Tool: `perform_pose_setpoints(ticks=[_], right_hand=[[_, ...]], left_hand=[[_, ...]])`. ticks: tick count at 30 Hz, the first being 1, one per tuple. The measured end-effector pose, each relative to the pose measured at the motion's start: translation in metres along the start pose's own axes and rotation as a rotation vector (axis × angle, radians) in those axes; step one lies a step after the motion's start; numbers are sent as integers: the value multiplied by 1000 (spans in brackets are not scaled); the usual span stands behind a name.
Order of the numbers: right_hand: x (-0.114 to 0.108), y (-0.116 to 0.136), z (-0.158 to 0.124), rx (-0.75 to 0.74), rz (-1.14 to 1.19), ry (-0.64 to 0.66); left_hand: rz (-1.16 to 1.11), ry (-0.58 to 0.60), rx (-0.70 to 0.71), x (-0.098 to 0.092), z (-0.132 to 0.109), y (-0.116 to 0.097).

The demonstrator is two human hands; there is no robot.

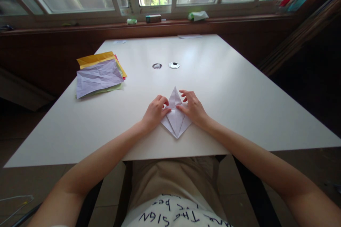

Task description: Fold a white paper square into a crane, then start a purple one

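White shirt with black hand-lettering [173, 214], at the lower edge of view, nearest item; beige trousers [170, 175] above it, partly under the bench edge.

Forearms: two, bare, reaching forward from the lower corners and meeting at the near middle of the bench [239, 95], which is white and rectangular.

Folded paper [176, 122]: white, kite-shaped, lying flat on the bench close to its near edge, one point toward the person and a longer point toward the window. Creases visible across its middle.

Left hand [155, 111]: on the paper's left side, fingers curled under, fingertips at the left flap. Grip narrow; whether it pinches the flap or only presses on it, cannot tell.

Right hand [194, 109]: on the paper's right side, thumb on the paper near the centre line, fingers bent and loosely spread above the flap. Grip loose, nothing enclosed.

Stack of coloured sheets [106, 58]: far left of the bench, well apart from the hands; yellow, pink and green edges showing, with a creased lilac sheet [98, 77] on top.

Round cable openings: two, mid-bench beyond the paper, one dark [157, 66], one with a pale ring [174, 65], side by side.

Window sill [80, 27]: brown, behind the bench, carrying a small green item [131, 21], a small box [153, 18] and a crumpled green-and-white bundle [198, 15].
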State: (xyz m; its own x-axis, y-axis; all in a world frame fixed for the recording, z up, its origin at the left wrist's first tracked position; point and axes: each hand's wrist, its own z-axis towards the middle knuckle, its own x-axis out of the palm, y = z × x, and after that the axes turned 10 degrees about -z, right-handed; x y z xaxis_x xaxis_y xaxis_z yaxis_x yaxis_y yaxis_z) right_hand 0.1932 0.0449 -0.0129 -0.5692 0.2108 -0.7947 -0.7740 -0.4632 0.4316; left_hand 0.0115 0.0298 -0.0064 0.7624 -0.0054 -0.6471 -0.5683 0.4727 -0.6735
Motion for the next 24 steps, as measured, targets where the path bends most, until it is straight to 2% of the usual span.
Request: perform_pose_setpoints(ticks=[3,7,16,21,24], right_hand=[[1,-1,0,-92,-75,5],[2,0,0,-164,-77,52],[-5,8,0,-121,-278,63],[-8,10,1,-97,-362,50],[-8,10,1,-104,-329,33]], left_hand=[[67,61,77,0,0,0],[95,85,150,-1,0,-1],[263,243,194,-7,-5,-15],[285,371,178,-9,-5,-13],[298,402,179,-11,-5,-11]])
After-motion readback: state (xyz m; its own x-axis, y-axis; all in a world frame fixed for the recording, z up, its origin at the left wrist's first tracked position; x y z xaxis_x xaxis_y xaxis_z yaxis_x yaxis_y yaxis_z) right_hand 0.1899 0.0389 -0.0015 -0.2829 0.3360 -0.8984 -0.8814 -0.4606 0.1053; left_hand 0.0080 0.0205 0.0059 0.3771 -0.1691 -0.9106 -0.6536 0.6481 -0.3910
